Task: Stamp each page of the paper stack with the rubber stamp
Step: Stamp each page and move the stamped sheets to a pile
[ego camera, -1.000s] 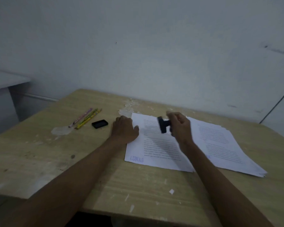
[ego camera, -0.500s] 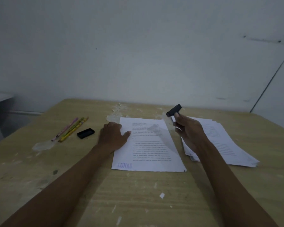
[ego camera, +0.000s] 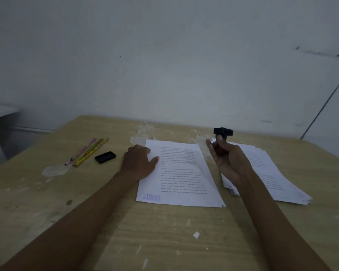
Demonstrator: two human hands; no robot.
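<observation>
Rubber stamp [ego camera: 223, 132] sticks up above the right hand's fingers [ego camera: 219, 142].

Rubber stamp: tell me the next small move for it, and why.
Probably lower the rubber stamp onto the top sheet of the paper stack on the right. The right hand holds it raised above that stack, while the single page under the left hand already carries a purple LUNAS mark.
</observation>
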